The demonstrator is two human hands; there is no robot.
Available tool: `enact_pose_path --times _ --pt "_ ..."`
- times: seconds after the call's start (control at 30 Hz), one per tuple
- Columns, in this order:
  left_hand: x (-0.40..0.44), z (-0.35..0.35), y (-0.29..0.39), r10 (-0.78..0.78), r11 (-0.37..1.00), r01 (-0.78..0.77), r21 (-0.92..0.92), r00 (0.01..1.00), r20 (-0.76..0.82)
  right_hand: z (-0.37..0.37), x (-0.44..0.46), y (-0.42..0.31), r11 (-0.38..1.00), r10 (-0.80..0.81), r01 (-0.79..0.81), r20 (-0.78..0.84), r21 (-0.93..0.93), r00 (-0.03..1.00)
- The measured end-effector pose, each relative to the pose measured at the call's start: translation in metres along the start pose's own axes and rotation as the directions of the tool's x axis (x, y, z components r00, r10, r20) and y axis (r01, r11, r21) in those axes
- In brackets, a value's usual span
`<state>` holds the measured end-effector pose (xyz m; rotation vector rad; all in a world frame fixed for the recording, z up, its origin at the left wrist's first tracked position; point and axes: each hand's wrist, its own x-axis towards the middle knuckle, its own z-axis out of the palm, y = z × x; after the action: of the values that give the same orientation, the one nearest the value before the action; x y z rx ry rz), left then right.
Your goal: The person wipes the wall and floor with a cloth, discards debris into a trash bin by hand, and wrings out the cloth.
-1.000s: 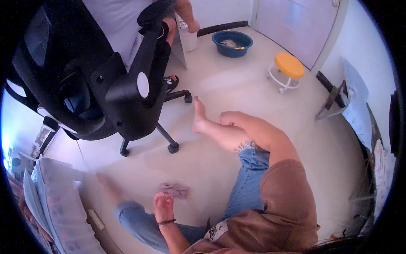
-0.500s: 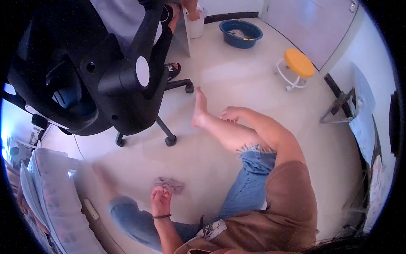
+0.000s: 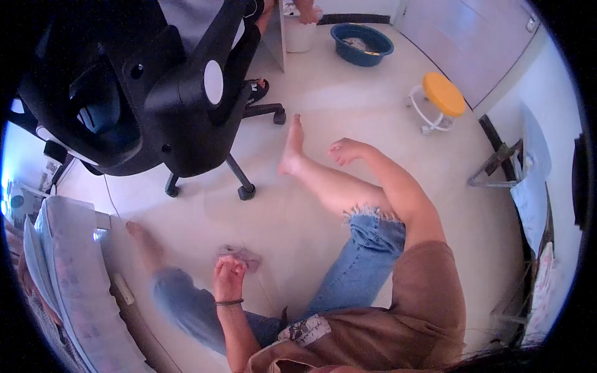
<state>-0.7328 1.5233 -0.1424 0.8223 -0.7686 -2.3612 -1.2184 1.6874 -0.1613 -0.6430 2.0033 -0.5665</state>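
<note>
My left hand (image 3: 229,275), with a dark band at its wrist, is closed with its fingers curled in. Just beyond it a crumpled greyish-pink cloth (image 3: 247,257) lies on the floor, partly covered by the fingers in this view. Whether hand and cloth touch, or what the fingers hold, I cannot tell. Over my bare shin (image 3: 339,186) hangs my right hand (image 3: 348,151), fingers loosely bent and apart, holding nothing. My legs in ripped jeans (image 3: 354,267) are spread on the floor.
A black office chair (image 3: 186,124) stands at upper left. Behind it another person's hand (image 3: 306,15) is at a white bin (image 3: 300,38). A blue basin (image 3: 362,59), a yellow wheeled stool (image 3: 444,94) and a door stand farther back. A bed edge (image 3: 81,248) runs along the left.
My right hand has lifted off the shin and now hangs above it. The view has shifted slightly; my left hand remains closed beside the cloth.
</note>
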Motion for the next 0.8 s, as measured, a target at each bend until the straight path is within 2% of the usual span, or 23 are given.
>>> enact_pose_path --times 0.03,0.13,0.23,0.33,0.43,0.47,0.53,0.67,0.8 --pt "-0.001 0.003 0.001 0.001 1.000 -0.001 -0.001 1.000 0.006 -0.005 0.000 0.005 0.999 0.003 -0.003 -0.004 0.038 1.000" --pt "0.002 0.010 0.000 -0.007 1.000 0.007 0.006 0.999 0.040 -0.026 -0.008 0.010 1.000 0.007 -0.008 -0.089 -0.009 0.996" --pt "0.004 0.009 -0.002 -0.028 0.999 0.028 -0.045 1.000 0.007 -0.053 -0.027 0.022 0.956 -0.012 0.104 -0.317 0.276 0.948" --pt "0.001 0.024 0.003 -0.067 0.998 0.067 0.013 0.998 -0.021 -0.073 -0.044 0.028 0.833 0.093 0.222 -0.524 0.507 0.846" --pt "0.003 0.037 0.002 -0.042 0.999 0.043 0.021 0.999 -0.017 -0.089 -0.042 0.031 0.670 0.220 0.353 -0.630 0.653 0.745" --pt "0.005 0.040 0.004 -0.045 0.999 0.044 0.030 0.998 0.034 -0.093 -0.042 0.034 0.630 0.175 0.421 -0.648 0.653 0.742" --pt "0.011 0.049 0.007 -0.048 0.998 0.042 0.044 0.989 0.140 -0.100 -0.030 0.032 0.569 0.199 0.488 -0.687 0.661 0.699" --pt "0.018 0.072 0.015 -0.073 0.995 0.060 0.086 0.986 0.152 -0.120 -0.006 0.018 0.541 0.288 0.509 -0.716 0.670 0.636" --pt "0.020 0.088 0.017 -0.063 0.990 0.047 0.130 0.990 0.126 -0.132 0.014 0.002 0.447 0.324 0.508 -0.662 0.737 0.676"
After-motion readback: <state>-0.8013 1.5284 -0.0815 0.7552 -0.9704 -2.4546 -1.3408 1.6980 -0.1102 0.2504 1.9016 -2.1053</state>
